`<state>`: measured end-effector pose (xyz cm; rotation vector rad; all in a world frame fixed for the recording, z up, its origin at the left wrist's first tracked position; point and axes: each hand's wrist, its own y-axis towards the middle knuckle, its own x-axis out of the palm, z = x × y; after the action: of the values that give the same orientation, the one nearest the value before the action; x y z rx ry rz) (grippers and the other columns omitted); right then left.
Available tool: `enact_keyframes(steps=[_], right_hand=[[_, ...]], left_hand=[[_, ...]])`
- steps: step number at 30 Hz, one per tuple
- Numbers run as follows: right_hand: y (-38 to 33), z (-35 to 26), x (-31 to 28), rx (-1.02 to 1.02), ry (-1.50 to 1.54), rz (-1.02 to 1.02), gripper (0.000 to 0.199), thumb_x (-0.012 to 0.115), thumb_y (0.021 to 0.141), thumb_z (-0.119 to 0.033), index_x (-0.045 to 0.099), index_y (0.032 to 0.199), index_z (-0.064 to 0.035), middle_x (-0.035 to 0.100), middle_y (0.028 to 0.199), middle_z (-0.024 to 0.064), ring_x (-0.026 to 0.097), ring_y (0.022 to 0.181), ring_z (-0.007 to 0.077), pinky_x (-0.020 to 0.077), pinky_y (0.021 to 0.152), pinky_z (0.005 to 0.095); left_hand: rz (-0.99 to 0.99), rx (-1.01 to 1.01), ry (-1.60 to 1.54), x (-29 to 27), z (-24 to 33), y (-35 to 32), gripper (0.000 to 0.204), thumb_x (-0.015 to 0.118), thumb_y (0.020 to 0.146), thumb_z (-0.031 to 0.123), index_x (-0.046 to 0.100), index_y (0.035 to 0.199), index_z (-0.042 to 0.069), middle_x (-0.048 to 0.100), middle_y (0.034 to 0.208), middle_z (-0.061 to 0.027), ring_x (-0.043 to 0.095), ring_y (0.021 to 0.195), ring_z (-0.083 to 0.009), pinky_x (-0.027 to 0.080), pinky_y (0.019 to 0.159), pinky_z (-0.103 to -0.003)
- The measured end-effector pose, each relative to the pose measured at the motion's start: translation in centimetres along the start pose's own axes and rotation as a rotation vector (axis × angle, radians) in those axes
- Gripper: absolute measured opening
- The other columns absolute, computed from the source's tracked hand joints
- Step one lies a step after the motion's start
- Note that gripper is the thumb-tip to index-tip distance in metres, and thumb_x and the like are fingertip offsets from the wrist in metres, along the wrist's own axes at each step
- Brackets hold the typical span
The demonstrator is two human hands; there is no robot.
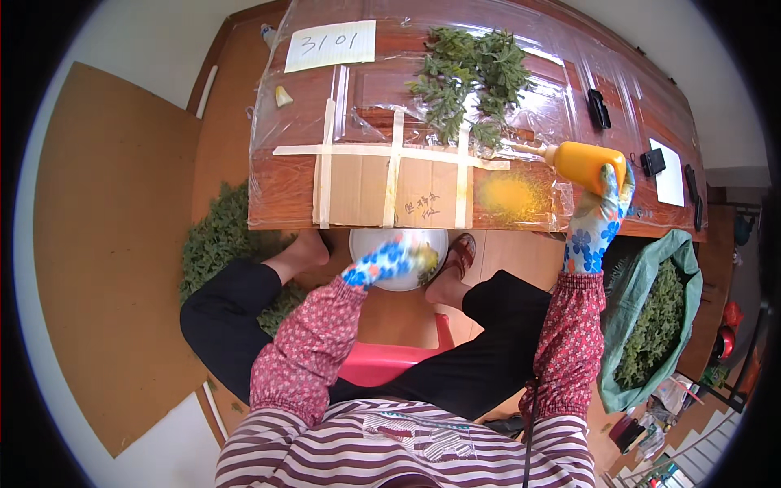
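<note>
My right hand [600,213], in a white glove with blue flowers, is wrapped round a yellow squeeze bottle [582,165]. The bottle lies tilted on its side above the table's right part, its long nozzle pointing left. Below the nozzle, a yellow patch [512,195] stains the plastic-covered tabletop. In a matching glove, my left hand [394,258] is blurred by motion over a white round basin [373,242] below the table edge. Yellow-green colour shows at its fingertips; whether that is a held thing or a stain is unclear. Green artificial sprigs [476,77] lie farther back on the table.
Cardboard [435,183] is taped along the table's front edge. A handwritten paper [331,46] lies back left; black objects [599,109] lie on the right. Greenery fills a green sack [651,325] at right and is heaped on the floor [215,236] at left. A pink stool [382,362] is beneath me.
</note>
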<state>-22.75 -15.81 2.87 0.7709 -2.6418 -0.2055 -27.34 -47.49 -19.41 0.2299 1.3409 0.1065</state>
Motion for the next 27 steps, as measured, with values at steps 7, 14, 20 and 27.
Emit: enact_keyframes(steps=[7, 14, 20, 27], right_hand=[[-0.8, 1.0, 0.0, 0.034, -0.06, 0.003, 0.041, 0.066, 0.08, -0.014, 0.048, 0.115, -0.0033, 0.054, 0.105, 0.0074, 0.053, 0.098, 0.0162, 0.0402, 0.089, 0.0285], [-0.5, 0.9, 0.1, 0.02, -0.044, -0.059, 0.04, 0.066, 0.08, -0.011, 0.048, 0.114, -0.0014, 0.054, 0.106, 0.0081, 0.053, 0.099, 0.0167, 0.0415, 0.09, 0.0296], [-1.4, 0.2, 1.7, 0.057, 0.022, -0.121, 0.041, 0.065, 0.081, -0.012, 0.047, 0.117, -0.002, 0.054, 0.107, 0.0074, 0.052, 0.1, 0.0149, 0.0401, 0.089, 0.0284], [-3.5, 0.2, 3.9, 0.161, 0.02, -0.253, 0.042, 0.062, 0.082, -0.011, 0.045, 0.119, -0.0013, 0.053, 0.11, 0.0083, 0.051, 0.103, 0.0164, 0.0384, 0.094, 0.0293]], left_hand=[[0.306, -0.973, 0.208, -11.2, -9.2, 15.7, 0.014, 0.061, 0.067, 0.018, 0.062, 0.079, 0.01, 0.057, 0.086, -0.0119, 0.056, 0.082, -0.0289, 0.042, 0.069, -0.043], [0.275, -0.876, 0.339, -10.4, -10.5, 12.9, 0.015, 0.063, 0.071, 0.025, 0.063, 0.082, 0.014, 0.056, 0.089, -0.0064, 0.053, 0.089, -0.0254, 0.036, 0.071, -0.042], [0.324, -0.677, 0.433, -14.0, -7.8, 8.9, 0.014, 0.06, 0.07, 0.015, 0.063, 0.083, 0.011, 0.058, 0.091, -0.007, 0.054, 0.085, -0.0244, 0.036, 0.075, -0.039], [0.223, -0.707, 0.313, -11.9, -5.9, 4.1, 0.015, 0.054, 0.079, 0.019, 0.063, 0.087, 0.01, 0.057, 0.089, -0.0082, 0.053, 0.084, -0.0262, 0.036, 0.073, -0.04]])
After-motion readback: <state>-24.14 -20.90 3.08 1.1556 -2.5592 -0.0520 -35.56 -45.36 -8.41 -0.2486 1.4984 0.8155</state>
